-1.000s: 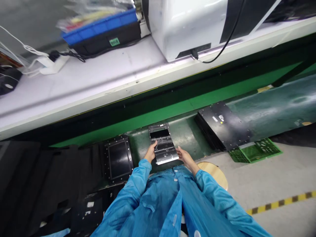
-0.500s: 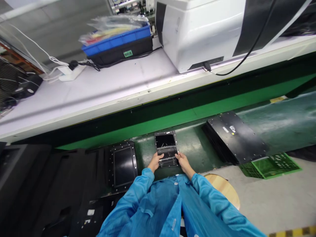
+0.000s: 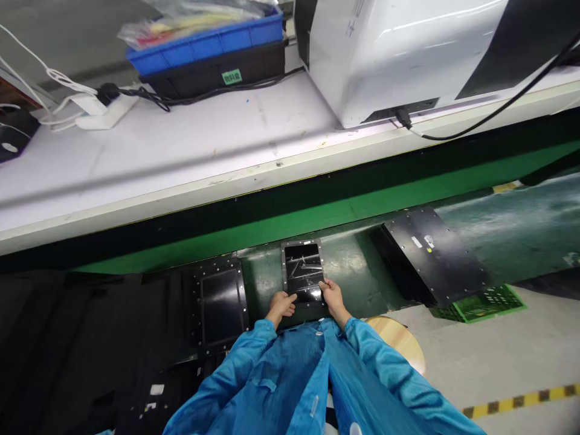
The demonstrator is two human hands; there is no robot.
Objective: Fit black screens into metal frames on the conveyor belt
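A small dark panel with a glossy black screen and a studded frame (image 3: pixel 304 263) lies on the green bench surface in front of my body. My left hand (image 3: pixel 283 304) closes on its lower left edge, thumb on top. At the right edge, my right hand (image 3: pixel 333 294) pinches the frame between thumb and fingers. Bright streaks cross the screen; whether they are reflections or film, I cannot tell. To the left lies a larger black framed panel (image 3: pixel 222 305).
Stacked black plates (image 3: pixel 437 254) lie to the right, above a green crate (image 3: pixel 492 302). A round wooden stool (image 3: pixel 399 341) stands below the bench edge. The white shelf (image 3: pixel 190 145) ahead bears a blue bin (image 3: pixel 206 45) and a white machine (image 3: pixel 385 66).
My view has shifted slightly. The panel's screen shows more fully, without the pale band that crossed its lower half. Both hands remain at its edges.
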